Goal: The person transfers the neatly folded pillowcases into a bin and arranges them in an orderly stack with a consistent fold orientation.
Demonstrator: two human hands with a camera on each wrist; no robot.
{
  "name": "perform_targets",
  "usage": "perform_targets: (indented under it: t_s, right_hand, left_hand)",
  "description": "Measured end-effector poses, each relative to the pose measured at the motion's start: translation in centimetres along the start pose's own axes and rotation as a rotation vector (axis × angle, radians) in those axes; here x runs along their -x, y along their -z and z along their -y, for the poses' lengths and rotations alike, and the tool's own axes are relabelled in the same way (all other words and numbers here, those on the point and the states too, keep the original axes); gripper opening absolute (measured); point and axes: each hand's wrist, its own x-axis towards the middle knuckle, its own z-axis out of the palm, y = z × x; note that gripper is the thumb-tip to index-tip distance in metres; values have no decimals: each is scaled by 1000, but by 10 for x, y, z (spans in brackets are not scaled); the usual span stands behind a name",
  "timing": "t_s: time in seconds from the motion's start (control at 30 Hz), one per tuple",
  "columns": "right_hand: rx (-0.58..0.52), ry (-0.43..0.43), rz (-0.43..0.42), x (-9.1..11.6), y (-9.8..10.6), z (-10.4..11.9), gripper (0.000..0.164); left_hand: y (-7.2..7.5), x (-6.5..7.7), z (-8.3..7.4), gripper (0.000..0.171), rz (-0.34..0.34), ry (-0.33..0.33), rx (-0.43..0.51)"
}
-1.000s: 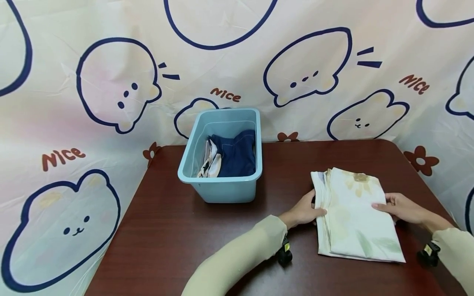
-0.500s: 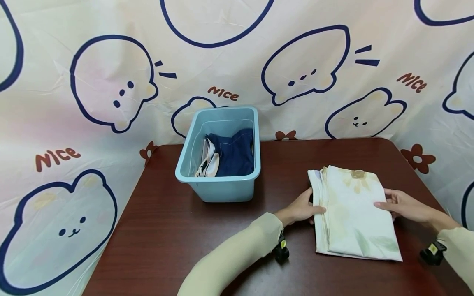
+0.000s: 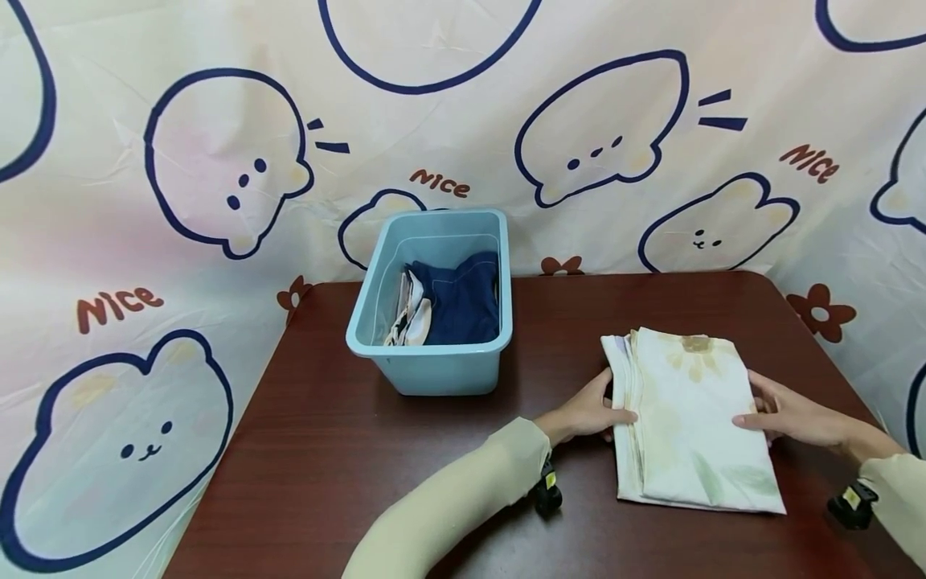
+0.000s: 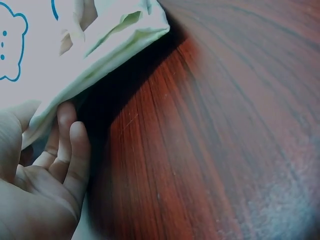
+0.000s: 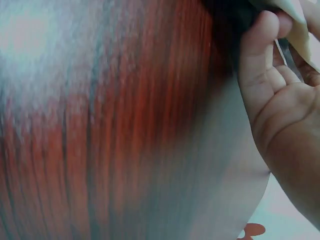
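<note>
On the right half of the table in the head view lies a folded white cloth point(image 3: 694, 426) with a pale flower print, its layers stacked along the left side. My left hand point(image 3: 589, 408) pinches that layered edge, thumb on top and fingers underneath. At the opposite edge my right hand point(image 3: 799, 412) grips the cloth, thumb above, the other fingers partly hidden beneath it. The left wrist view shows the cloth's edge point(image 4: 95, 70) raised over a dark gap, between the thumb and fingers of my left hand point(image 4: 45, 170). My right hand point(image 5: 280, 85) appears with a cloth corner point(image 5: 295, 17).
A light blue plastic bin point(image 3: 441, 371) stands at the back of the dark brown table point(image 3: 325, 482). Inside it are folded dark blue fabric point(image 3: 463, 301) and a patterned light cloth point(image 3: 414, 318). A printed curtain point(image 3: 579, 48) hangs behind the table.
The folded cloth has shifted slightly left with both hands on it. My right thumb has slid a little lower along the right edge. The bin stays in place.
</note>
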Motion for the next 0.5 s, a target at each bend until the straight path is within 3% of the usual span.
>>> perform_targets:
  t_s: [0.23,0.5]
  right_hand:
    - [14,-54,-37,-6,0,9,90]
    - [-14,-64,-25,-6,-6,14,90]
  left_hand:
    - [4,3,-1,94,-7,-14,-20]
    - [12,7,-2,89,4,-36,-13]
